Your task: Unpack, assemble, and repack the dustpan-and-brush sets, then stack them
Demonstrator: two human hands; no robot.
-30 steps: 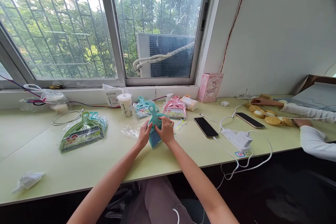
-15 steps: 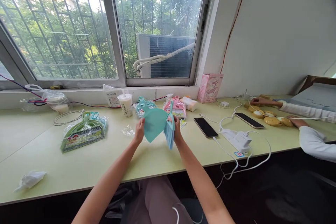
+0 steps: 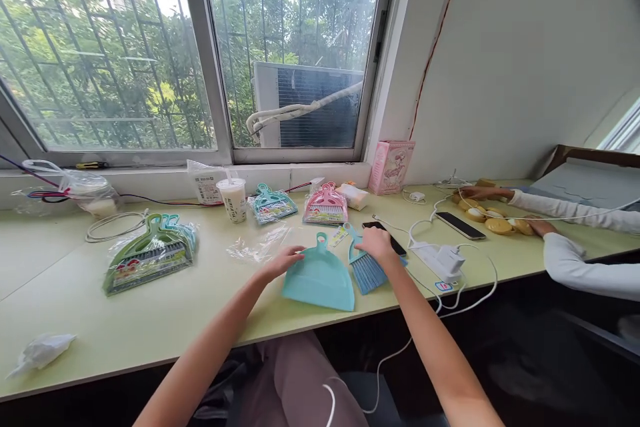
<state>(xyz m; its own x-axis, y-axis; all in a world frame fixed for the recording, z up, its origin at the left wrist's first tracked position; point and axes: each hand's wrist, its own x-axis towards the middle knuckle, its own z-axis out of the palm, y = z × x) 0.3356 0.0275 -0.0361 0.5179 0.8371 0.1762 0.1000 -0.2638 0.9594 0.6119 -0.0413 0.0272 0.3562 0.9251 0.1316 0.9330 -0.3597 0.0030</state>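
A turquoise dustpan [image 3: 320, 280] lies at the front of the table, its wide edge toward me and its looped handle pointing away. My left hand [image 3: 283, 263] pinches its upper left edge. Just right of the pan is a small hand brush [image 3: 367, 273] with blue bristles and a turquoise looped handle. My right hand [image 3: 379, 244] grips the brush at its right side, the fingertips partly hidden from view. Under and behind that hand lies a black phone [image 3: 399, 248].
Bagged dustpan sets stand around: green [image 3: 150, 257], turquoise [image 3: 271, 204] and pink [image 3: 326, 204]. Also there are a drink cup [image 3: 233, 201], clear plastic wrap [image 3: 257, 247], a power strip [image 3: 436, 260] with cables and a second phone [image 3: 461, 225]. At right, another person's hands touch yellow round things [image 3: 495, 221].
The dustpan and brush, held up overlapping before, have come down to the table and moved apart. The brush shifted right with my right hand, and the pan now shows its inner face.
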